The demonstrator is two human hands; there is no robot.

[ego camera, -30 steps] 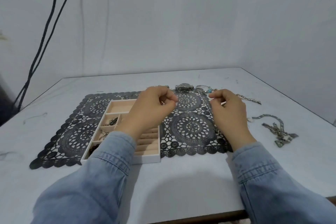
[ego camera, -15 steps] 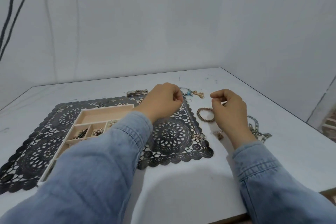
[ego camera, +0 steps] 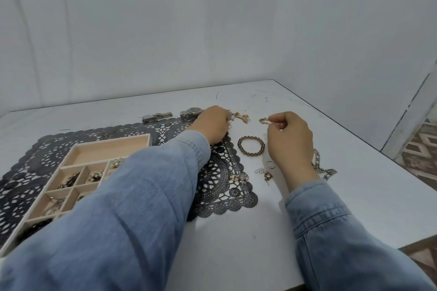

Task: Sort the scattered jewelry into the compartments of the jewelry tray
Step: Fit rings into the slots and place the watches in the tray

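The beige jewelry tray [ego camera: 113,146] lies on a black lace mat [ego camera: 220,172] at the left, and my left sleeve covers part of it. Several of its small compartments hold jewelry. My left hand [ego camera: 214,125] reaches past the mat's far right corner, with its curled fingers at the end of a gold chain [ego camera: 242,117]. To the right, my right hand [ego camera: 288,139] pinches a short gold chain [ego camera: 263,121] between thumb and forefinger. A brown beaded bracelet [ego camera: 250,146] lies on the table between my hands.
Two silver watches [ego camera: 157,116] [ego camera: 191,111] lie at the mat's far edge. A ring [ego camera: 271,165], a small pendant [ego camera: 264,172] and a sparkly brooch [ego camera: 240,177] lie near my right wrist. A heavy silver chain [ego camera: 324,169] lies behind that wrist. The table's right edge is close.
My view has swung right, so the tray now sits at the far left. Both hands have moved forward to the gold chains beyond the mat's corner.
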